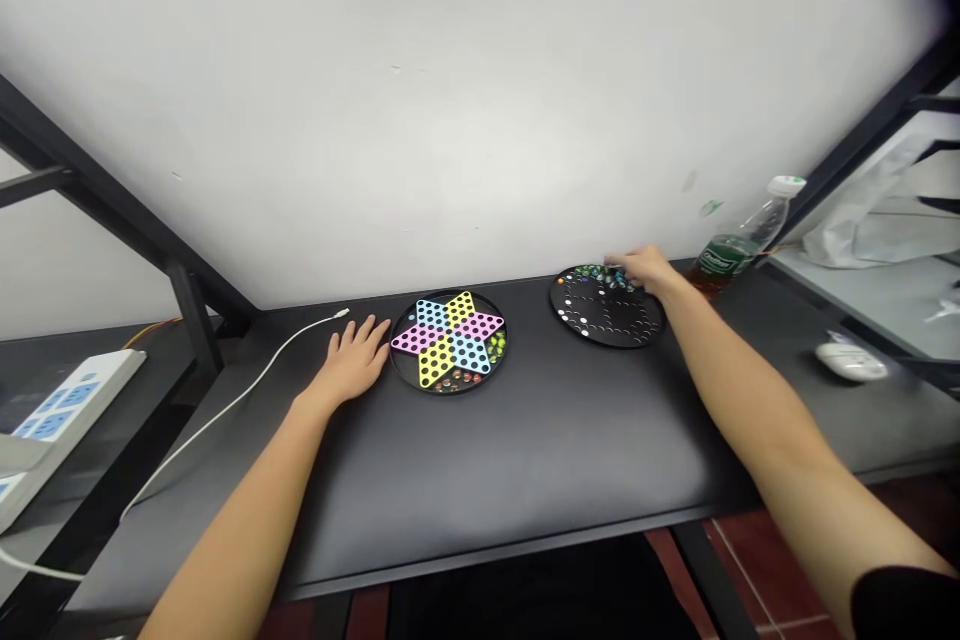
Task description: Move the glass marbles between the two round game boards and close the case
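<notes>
My left hand (355, 360) lies flat on the black padded table with its fingers spread and nothing in them. Its fingertips are beside the left rim of a round Chinese checkers board (448, 332), a star of pink, yellow and blue points. Red-orange and green marbles lie loose in that board's lower and right gaps. Over the far right rim of a second round black tray (615, 328), my right hand (646, 268) has its fingers bent together at a group of glass marbles (600, 274). What its fingertips hold, if anything, is too small to make out. Several white marbles (583, 321) sit in the tray's left part.
A plastic bottle (739, 245) with a green label leans at the back right, close to my right forearm. A white mouse (851, 360) lies farther right. On the left are a white cable (247, 385) and a power strip (71, 410). A white wall (465, 120) rises behind.
</notes>
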{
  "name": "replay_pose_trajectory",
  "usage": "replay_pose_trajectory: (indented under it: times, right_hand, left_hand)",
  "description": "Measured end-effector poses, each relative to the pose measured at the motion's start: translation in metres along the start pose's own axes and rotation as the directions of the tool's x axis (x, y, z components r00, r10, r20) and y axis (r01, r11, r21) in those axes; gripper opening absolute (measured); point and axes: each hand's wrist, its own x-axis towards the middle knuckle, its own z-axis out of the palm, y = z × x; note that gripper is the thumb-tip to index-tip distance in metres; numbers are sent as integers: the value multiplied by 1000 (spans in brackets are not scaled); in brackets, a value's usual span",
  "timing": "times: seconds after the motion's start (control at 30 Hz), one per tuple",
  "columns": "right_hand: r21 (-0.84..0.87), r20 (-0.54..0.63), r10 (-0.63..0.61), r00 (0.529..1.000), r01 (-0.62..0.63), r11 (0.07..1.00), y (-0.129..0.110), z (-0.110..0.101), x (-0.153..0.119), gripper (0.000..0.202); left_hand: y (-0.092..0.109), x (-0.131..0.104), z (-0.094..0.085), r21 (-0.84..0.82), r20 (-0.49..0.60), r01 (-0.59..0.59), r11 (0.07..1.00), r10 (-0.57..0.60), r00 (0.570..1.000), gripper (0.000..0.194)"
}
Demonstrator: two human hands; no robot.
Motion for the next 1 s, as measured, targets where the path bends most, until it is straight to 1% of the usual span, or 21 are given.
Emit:
replay_pose_trajectory:
  times: [0.03,0.07,0.13,0.23,0.33,0.37,0.43,0.53,0.6,0.63,0.67,0.7,0.73,0.77,0.8,0.83,0.87,0.9,0.93,0.97,1.0]
  right_hand:
    - [176,80,11,997,-25,984,-3,-4,-2,25]
    - [335,170,-6,986,-52,941,-7,-9,-5,24]
    - [566,319,-90,944,-113,817,-13,-20,-10,27]
    - [747,395,-190,899,-194,635,-18,-32,-17,28]
    - [825,412,-210,887,-265,499,-19,-36,-20,24]
    - [831,416,-194,889,-284,478,-19,-36,-20,24]
    - [819,425,-144,894,-311,483,-23,-30,-20,22]
    - [755,403,-74,912,-285,590,-33,-8,-28,22]
    - [682,329,-77,941,-181,709,-43,16,-44,27]
    - [626,273,-110,956,-90,774,-49,30,-56,29]
    - [544,246,-179,953,17,839,-55,45,-70,32]
    - [445,221,-272,937,151,883,-62,60,-86,37]
    - [335,234,-414,880,327,884,-68,74,-104,41]
    - [231,289,-553,781,504,832,-76,88,-121,45]
    - [144,329,-657,679,651,745,-83,100,-137,47]
    - [73,382,-718,582,756,651,-91,110,-151,48]
    - [12,439,-740,510,820,572,-98,119,-162,48]
    - [-49,478,-739,475,855,517,-105,127,-169,47]
    - [-115,502,-726,471,868,483,-112,133,-172,46]
    - [-190,510,-703,496,862,471,-117,139,-171,46]
    - [-272,501,-673,544,837,474,-122,143,-168,46]
  left_hand:
    - [0,0,0,0,-2,-1,1000,1,1000,60]
    - [-1,1,1,2,-5,-3,1000,3,1000,60]
    - [-1,1,2,9,-13,-5,1000,5,1000,60]
    - [-2,2,3,18,-20,-5,1000,5,1000,60]
    - [-2,2,4,18,-20,-1,1000,2,1000,60]
    - [-2,2,4,16,-20,-2,1000,2,1000,60]
    - [-2,2,4,10,-22,-8,1000,9,1000,60]
    - [-2,2,4,3,-21,-13,1000,13,1000,61]
    - [-2,1,3,8,-19,-9,1000,9,1000,61]
    - [-2,1,3,13,-21,-7,1000,7,1000,61]
    - [-2,1,3,17,-23,-7,1000,7,1000,61]
    - [-3,1,3,21,-26,-9,1000,10,1000,61]
    - [-3,1,4,21,-30,-12,1000,12,999,61]
    - [-4,1,4,18,-31,-15,1000,16,999,61]
    - [-4,1,5,12,-33,-18,1000,18,999,61]
    - [-5,1,6,5,-34,-20,1000,20,999,61]
    - [-5,2,6,-4,-34,-22,1000,22,999,61]
    - [-6,2,6,-11,-33,-23,1000,22,999,61]
    - [-6,1,7,-17,-32,-22,1000,22,999,61]
    - [-6,1,7,-22,-30,-24,999,23,999,61]
    - [-7,1,7,-27,-30,-26,999,25,999,61]
